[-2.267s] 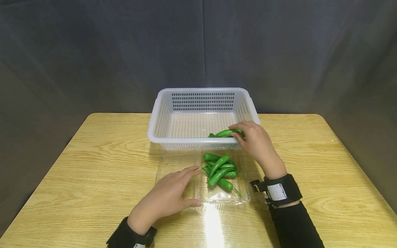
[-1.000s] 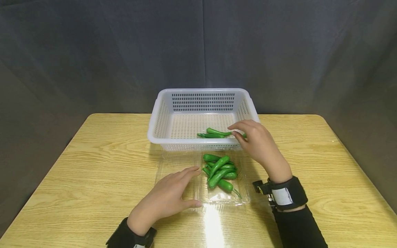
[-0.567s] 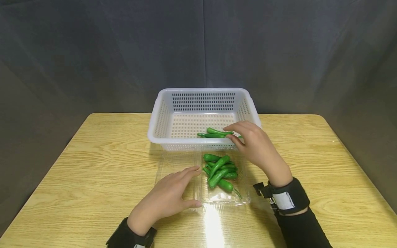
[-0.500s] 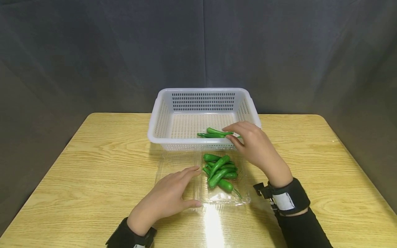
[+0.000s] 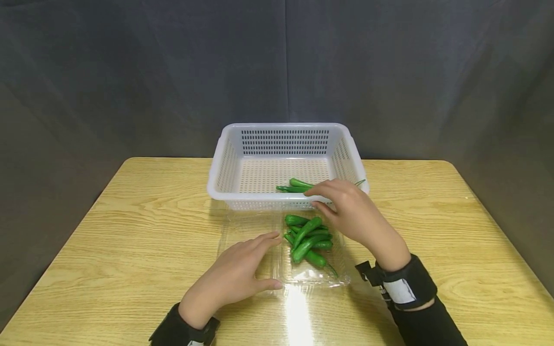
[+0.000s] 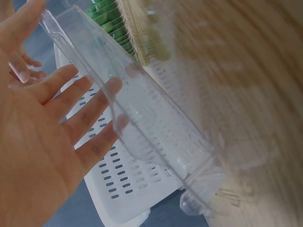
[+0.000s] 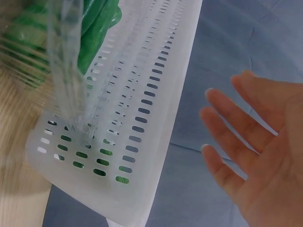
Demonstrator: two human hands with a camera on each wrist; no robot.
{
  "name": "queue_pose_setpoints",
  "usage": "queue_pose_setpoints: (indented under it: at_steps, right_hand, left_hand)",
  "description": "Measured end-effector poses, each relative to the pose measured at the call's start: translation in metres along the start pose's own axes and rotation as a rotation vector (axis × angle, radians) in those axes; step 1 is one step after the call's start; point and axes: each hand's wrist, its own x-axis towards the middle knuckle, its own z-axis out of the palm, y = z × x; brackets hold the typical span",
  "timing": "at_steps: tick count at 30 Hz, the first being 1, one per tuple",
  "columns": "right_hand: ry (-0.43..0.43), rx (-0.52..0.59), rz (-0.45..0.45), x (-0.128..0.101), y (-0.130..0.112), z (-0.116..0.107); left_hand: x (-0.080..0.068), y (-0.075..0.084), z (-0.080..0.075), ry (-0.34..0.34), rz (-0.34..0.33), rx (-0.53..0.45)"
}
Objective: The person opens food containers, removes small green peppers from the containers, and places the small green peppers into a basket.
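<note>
My right hand (image 5: 350, 209) hovers over the front rim of a white perforated basket (image 5: 255, 196). Its fingers are loosely bent with nothing between them, as the right wrist view shows of that hand (image 7: 265, 142). Green chili peppers (image 5: 291, 189) lie inside the basket behind the front wall, partly hidden by the rim and hand. Nearer stands an unfolded clear plastic clamshell box (image 5: 309, 278), with a heap of green chili peppers (image 5: 304, 246) in its right half. My left hand (image 5: 233, 271) lies over the left half, fingers extended; in the left wrist view the fingertips overlap the clear plastic (image 6: 142, 118).
The wooden table (image 5: 130, 240) extends on both sides of the box and basket. A dark grey cloth (image 5: 173, 81) hangs behind it. Each wrist wears a black strap (image 5: 409, 283) with a small camera.
My right hand let go of the chili peppers in the basket, then drew back toward the front rim and slightly left. My left hand and the box stayed in place.
</note>
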Motion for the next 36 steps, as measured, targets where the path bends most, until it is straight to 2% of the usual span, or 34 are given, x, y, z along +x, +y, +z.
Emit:
queue_pose_setpoints:
  at_steps: [8,22,31,36]
  right_hand:
    - [-0.087,0.013,0.047,-0.006,-0.002,-0.001]
    - [-0.306,0.103,0.154,-0.011,-0.002,-0.001]
    - [-0.387,0.131,0.115,-0.013,-0.002,0.007]
    - [-0.446,0.128,0.131,-0.014,-0.001,0.012]
  left_hand:
    - [0.000,0.001,0.000,0.006,0.006,0.011]
    - [0.000,0.000,0.001,-0.003,-0.003,0.002]
    - [0.000,0.000,0.001,0.007,0.012,0.009]
    - [-0.001,0.000,0.001,0.006,0.013,0.012]
